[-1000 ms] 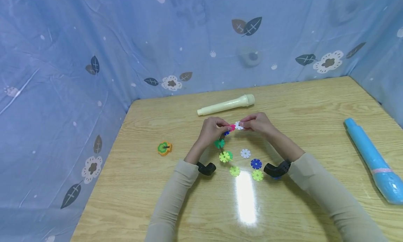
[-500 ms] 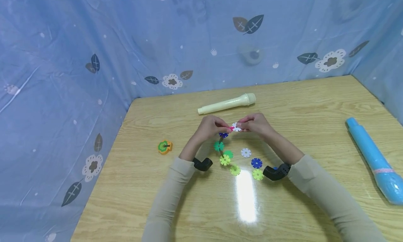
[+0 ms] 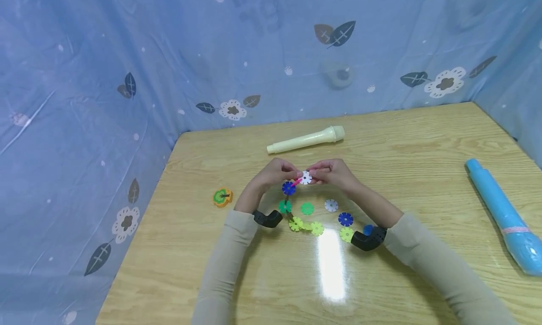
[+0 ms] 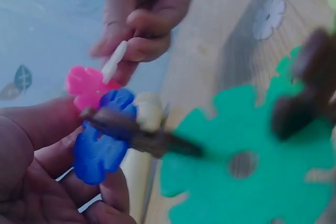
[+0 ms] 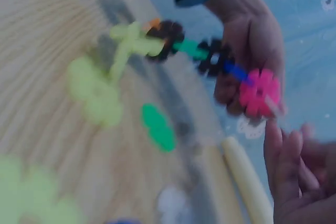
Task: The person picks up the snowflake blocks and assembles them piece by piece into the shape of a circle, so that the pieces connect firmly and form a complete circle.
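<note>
Both hands meet over the middle of the table around a chain of slotted flower-shaped plastic discs. My left hand (image 3: 274, 172) pinches the chain near its pink disc (image 5: 260, 93), beside a blue disc (image 3: 289, 188). In my right hand (image 3: 333, 173) a white disc (image 3: 305, 178) is pinched, its edge at the pink one. Below the blue disc hang dark brown discs (image 5: 215, 57), a green disc (image 3: 285, 206) and yellow-green discs (image 3: 295, 224). The left wrist view shows the green disc large and near, with the right fingers beyond the white disc.
Loose discs lie below the hands: green (image 3: 307, 208), white (image 3: 331, 205), blue (image 3: 345, 219) and yellow-green (image 3: 346, 234). A cream toy microphone (image 3: 306, 140) lies behind the hands. At right is a blue microphone (image 3: 504, 217); at left, a small tree-shaped piece (image 3: 222, 197).
Both hands have moved left and a little nearer the body, carrying the chain and white disc with them. The chain's lower end has swung left, uncovering the loose green disc.
</note>
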Demonstrator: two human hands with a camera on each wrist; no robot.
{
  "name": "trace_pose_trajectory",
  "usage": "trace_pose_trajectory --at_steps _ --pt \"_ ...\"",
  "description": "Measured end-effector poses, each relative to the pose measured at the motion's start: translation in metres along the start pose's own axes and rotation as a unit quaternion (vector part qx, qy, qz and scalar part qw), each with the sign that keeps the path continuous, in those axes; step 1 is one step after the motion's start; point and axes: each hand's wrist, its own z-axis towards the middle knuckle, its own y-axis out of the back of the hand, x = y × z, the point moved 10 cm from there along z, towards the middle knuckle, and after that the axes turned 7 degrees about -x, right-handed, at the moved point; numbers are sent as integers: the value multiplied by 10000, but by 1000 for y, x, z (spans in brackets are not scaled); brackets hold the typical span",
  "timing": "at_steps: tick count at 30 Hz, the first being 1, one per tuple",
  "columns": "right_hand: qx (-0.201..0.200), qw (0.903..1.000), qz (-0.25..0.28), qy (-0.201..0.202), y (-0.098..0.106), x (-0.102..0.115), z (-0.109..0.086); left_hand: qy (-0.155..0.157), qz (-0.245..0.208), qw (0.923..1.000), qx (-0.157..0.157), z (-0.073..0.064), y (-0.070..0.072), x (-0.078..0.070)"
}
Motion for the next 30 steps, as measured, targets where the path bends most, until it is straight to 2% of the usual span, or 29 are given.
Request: trace_pose_trajectory --at_steps 2,4,7,10,12,21,24,25,28,30 --pt "271 9994 -208 87 -3 -4 -3 43 -71 9999 73 -1 3 4" --pt "663 9943 -745 378 -9 -5 -6 108 -66 9999 107 -1 7 6" --pt "1267 9743 -1648 864 -23 -4 -12 153 -88 9998 112 -1 12 8" --pt "1634 9499 -2302 1340 -37 -2 -18 149 -126 9997 121 -1 14 8" --pt "1686 9412 -2572 1399 -41 -4 -20 141 -148 9997 131 -1 13 8" --pt "1352 9093 -3565 1666 -45 -4 -17 170 -182 9997 69 -3 12 9" --pt "1021 9077 -3753 1579 -37 -1 -13 240 -244 9994 86 -2 10 11" --pt "842 9107 -3736 1549 -32 0 -12 261 -242 9993 92 -2 9 12" --pt "116 9315 -3295 1535 -14 8 -8 323 -231 9991 122 0 6 15" --pt "-474 9402 -2930 1673 -1 16 -8 310 -208 9992 110 2 6 14"
